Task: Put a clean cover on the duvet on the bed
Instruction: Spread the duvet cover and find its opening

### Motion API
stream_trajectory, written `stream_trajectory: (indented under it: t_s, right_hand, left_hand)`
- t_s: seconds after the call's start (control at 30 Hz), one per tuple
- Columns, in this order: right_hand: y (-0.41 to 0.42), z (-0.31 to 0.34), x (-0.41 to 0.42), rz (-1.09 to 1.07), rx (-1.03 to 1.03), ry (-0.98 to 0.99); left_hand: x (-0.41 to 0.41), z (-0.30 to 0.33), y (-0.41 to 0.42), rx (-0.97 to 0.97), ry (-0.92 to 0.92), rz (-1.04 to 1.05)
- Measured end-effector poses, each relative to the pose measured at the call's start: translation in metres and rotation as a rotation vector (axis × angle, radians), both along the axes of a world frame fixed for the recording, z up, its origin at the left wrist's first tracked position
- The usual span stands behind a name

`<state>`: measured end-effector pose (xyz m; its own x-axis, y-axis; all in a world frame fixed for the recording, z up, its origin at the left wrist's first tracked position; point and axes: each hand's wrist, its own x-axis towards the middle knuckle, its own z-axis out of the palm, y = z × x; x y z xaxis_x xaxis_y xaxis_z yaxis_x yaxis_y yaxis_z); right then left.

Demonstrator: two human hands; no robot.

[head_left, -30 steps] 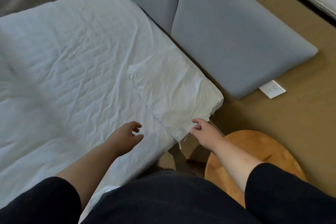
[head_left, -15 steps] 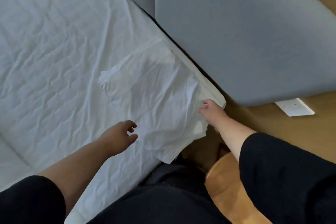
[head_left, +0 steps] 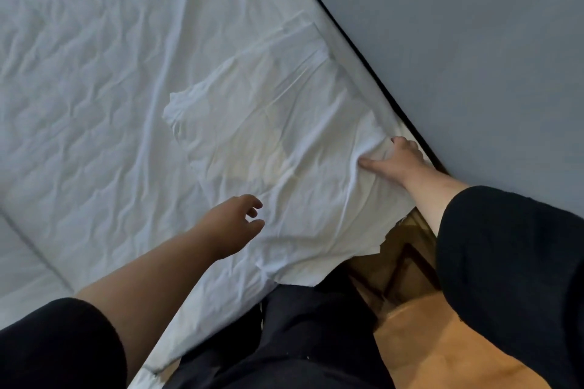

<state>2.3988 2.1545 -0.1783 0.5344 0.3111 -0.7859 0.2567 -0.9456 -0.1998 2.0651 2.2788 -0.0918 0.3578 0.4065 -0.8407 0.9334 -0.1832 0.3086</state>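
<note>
Your right hand [head_left: 395,161] grips a bunched fold of the white cover [head_left: 284,142] at the bed's corner, beside the grey headboard [head_left: 458,57]. Your left hand [head_left: 234,224] hovers above the cover, fingers loosely curled (holding nothing). Wrinkled duvet [head_left: 94,73] spreads left; wooden stool [head_left: 442,341] lower right.

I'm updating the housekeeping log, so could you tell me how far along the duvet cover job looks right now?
Early stage. Done: a folded white cover lies on the wrinkled duvet near the bed's corner by the grey headboard. In hand: the right hand grips a bunch of the cover's edge, while the left hand hovers, holding nothing. Left: unfolding the cover and getting the duvet inside it.
</note>
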Motion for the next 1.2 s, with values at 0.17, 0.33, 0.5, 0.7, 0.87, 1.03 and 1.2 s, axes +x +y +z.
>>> stream_trajectory:
  t_s: [0.17, 0.33, 0.5, 0.7, 0.87, 1.03, 1.2]
  right_hand:
    - [0.018, 0.023, -0.021, -0.183, 0.132, 0.179]
    - [0.043, 0.113, -0.102, -0.037, 0.418, 0.285]
    - [0.053, 0.189, -0.235, 0.323, 0.524, 0.362]
    - [0.061, 0.224, -0.416, 0.653, 0.535, 0.417]
    - [0.062, 0.218, -0.531, 0.892, 0.381, 0.545]
    - [0.048, 0.187, -0.566, 0.843, 0.228, 0.526]
    - [0.034, 0.173, -0.514, 0.633, 0.158, 0.383]
  left_hand:
    - [-0.011, 0.005, 0.003, 0.017, -0.013, 0.025]
    - [-0.031, 0.033, 0.0, -0.029, -0.201, 0.344]
    - [-0.076, 0.09, 0.008, -0.145, -0.447, 0.805]
    - [-0.2, 0.137, 0.007, -0.028, -0.507, 0.974]
    - [-0.351, 0.121, 0.001, 0.275, -0.295, 1.012]
    - [-0.431, 0.1, -0.02, 0.371, -0.07, 0.771]
    - [-0.416, 0.079, -0.038, 0.291, -0.096, 0.604]
